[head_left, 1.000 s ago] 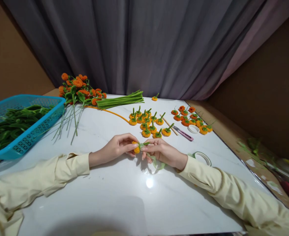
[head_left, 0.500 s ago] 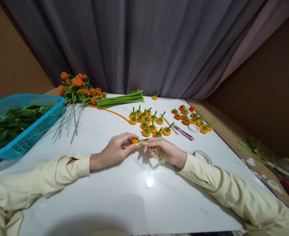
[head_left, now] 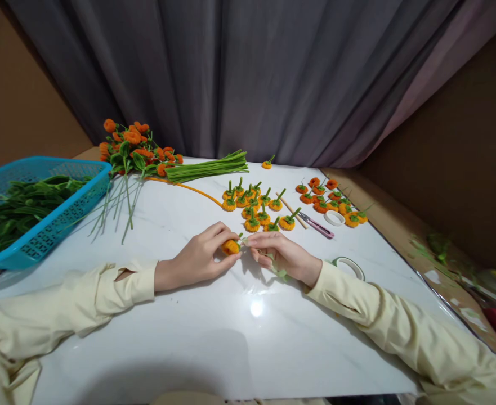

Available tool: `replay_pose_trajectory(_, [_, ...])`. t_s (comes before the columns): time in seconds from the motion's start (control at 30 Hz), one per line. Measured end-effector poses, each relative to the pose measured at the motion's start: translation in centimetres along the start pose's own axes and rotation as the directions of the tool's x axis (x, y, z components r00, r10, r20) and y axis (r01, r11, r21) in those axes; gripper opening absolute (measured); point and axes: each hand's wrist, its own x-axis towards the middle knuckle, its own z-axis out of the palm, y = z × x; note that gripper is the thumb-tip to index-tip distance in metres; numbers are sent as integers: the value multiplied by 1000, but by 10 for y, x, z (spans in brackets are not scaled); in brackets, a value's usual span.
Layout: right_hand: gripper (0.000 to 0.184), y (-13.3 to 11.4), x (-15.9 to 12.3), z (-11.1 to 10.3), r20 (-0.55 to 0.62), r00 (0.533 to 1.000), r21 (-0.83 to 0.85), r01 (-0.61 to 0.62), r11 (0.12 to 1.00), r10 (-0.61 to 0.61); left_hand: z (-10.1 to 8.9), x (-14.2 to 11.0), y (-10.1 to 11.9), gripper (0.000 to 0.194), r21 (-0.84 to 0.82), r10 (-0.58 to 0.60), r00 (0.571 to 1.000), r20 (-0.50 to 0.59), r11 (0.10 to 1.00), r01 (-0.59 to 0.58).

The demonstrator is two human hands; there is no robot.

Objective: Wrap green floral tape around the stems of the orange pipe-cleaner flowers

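Between the thumb and fingers of my left hand [head_left: 201, 256] is an orange-yellow pipe-cleaner flower head [head_left: 231, 247], its short green stem pointing up and right. My right hand [head_left: 285, 256] is closed in a pinch on a strip of pale green floral tape [head_left: 278, 271], right beside that stem. The strip's loose end hangs under the right palm. Just beyond both hands stands a cluster of similar yellow flower heads [head_left: 251, 225], most with their green stems upward. A roll of green tape [head_left: 349, 268] lies by my right wrist.
At the left stands a blue basket [head_left: 53, 228] of green leaves. Behind are orange flowers [head_left: 132, 137] and a bundle of green pipe cleaners [head_left: 208, 167]. Pink-handled scissors [head_left: 317, 226], a white ring [head_left: 334, 217] and more orange heads [head_left: 320, 206] lie at the right.
My left hand has turned the flower head, so its round face now shows toward me and the stem tilts more upward. My right hand stays close by with the tape.
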Motion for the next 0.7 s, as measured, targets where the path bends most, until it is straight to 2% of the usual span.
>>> replay_pose_trajectory(0.13, [13,2,-1,2,-10,1000,-43,3,999,-3,-1,0,3,26,88,50,998,33,995,-52])
replay_pose_trajectory(0.3, [16,2,-3,5,53,998,-134,-8,991,15,0,-1,1,17,147,92,995,-42,986,-85])
replay_pose_trajectory(0.53, [17,5,-2,3,93,996,-182,6,983,11,2,-3,0,13,177,240,970,-41,957,-229])
replay_pose_trajectory(0.7, [15,5,-2,3,96,995,-168,5,986,12,1,-3,0,13,188,242,970,-20,954,-234])
